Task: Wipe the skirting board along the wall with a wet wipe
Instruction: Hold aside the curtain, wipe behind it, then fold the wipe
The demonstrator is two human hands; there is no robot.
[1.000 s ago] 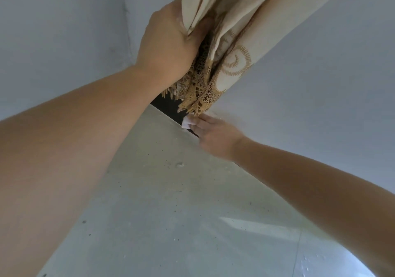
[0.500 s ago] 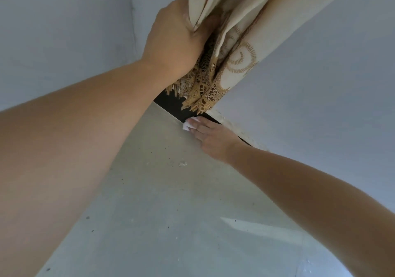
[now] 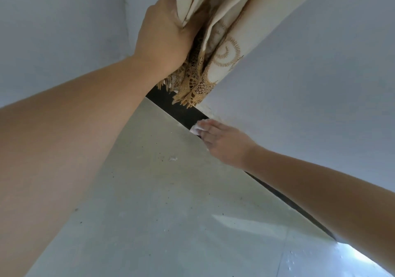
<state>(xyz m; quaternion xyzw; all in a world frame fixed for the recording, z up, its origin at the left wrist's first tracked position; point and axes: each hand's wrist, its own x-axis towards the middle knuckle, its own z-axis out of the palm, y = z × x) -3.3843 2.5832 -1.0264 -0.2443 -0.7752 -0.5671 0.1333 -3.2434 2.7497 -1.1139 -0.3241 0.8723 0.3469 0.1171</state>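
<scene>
The black skirting board (image 3: 171, 105) runs along the foot of the white wall, from the corner down to the right. My right hand (image 3: 226, 144) presses a white wet wipe (image 3: 196, 128) against the board, with only the wipe's tip showing past my fingers. My left hand (image 3: 164, 39) grips a bunched cream curtain (image 3: 224, 31) with a gold lace hem and holds it up off the board. The stretch of board behind my right hand and forearm is hidden.
The pale floor (image 3: 160, 202) carries dark specks and a small white scrap (image 3: 173, 158). A bright patch of light (image 3: 245, 223) lies on the floor at lower right. White walls meet in a corner behind my left hand.
My right hand has slid the wipe a little to the right along the board, away from the curtain's hem. More black board now shows below the curtain. My left hand still holds the curtain.
</scene>
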